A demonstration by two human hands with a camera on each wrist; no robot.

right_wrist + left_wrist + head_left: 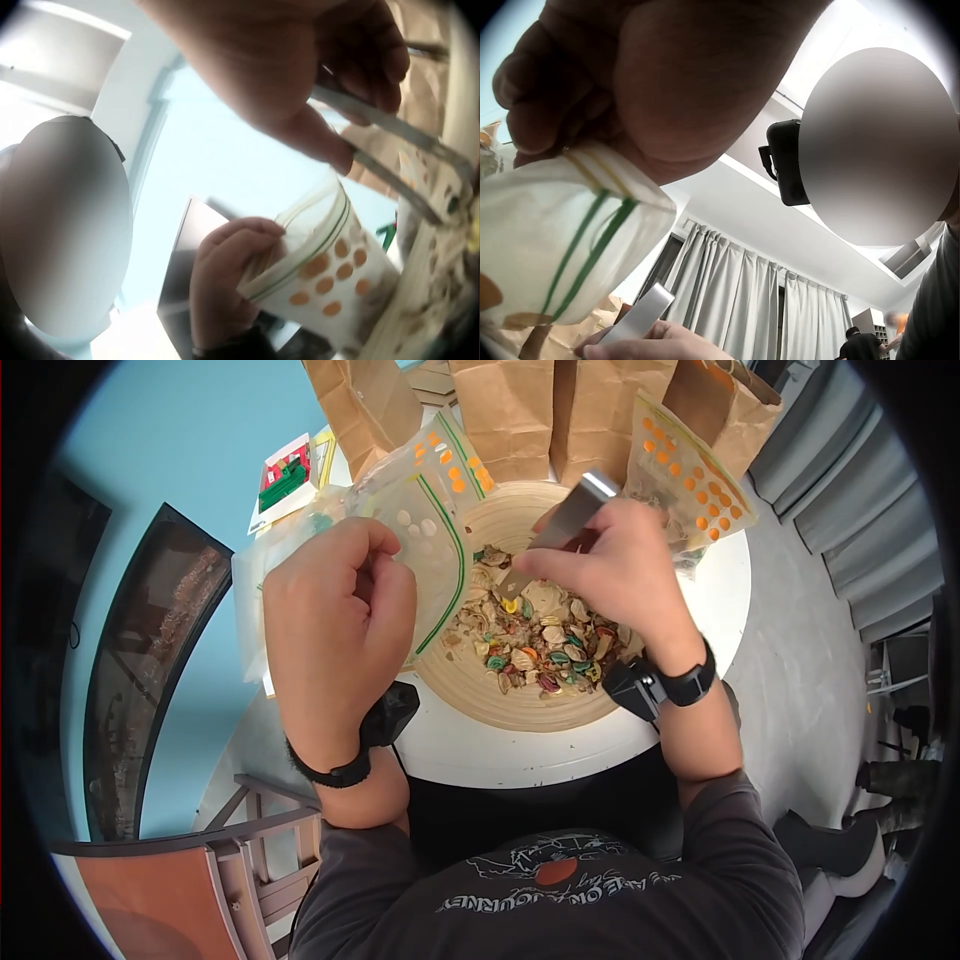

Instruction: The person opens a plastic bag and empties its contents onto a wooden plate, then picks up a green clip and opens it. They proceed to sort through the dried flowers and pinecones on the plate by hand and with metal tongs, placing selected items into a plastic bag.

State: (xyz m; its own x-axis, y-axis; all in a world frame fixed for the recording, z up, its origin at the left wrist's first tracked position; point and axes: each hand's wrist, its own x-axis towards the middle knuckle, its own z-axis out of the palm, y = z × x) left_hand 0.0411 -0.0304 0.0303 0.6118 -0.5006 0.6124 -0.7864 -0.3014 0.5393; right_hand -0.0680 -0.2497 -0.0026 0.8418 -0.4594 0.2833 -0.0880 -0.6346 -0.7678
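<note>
My left hand [340,620] grips the rim of a clear zip bag [440,575] with a green seal. Orange dots show on this zip bag [341,277] in the right wrist view, where its mouth stands partly open. Between thumb and fingers of my right hand [625,565] are metal tongs [572,520], slanting down over a round woven tray [560,712]. In the right wrist view the tongs [394,124] have their arms apart, tips at the pile. Loose dried, shell-like pieces [550,645] in tan, green, yellow and red lie heaped in the tray.
Several brown paper bags [505,420] line the back of the white round table [440,750]. An orange-dotted zip bag [690,485] stands right of the tray, and another [455,460] behind the held one. At the back left sits a box with green and red items [285,480].
</note>
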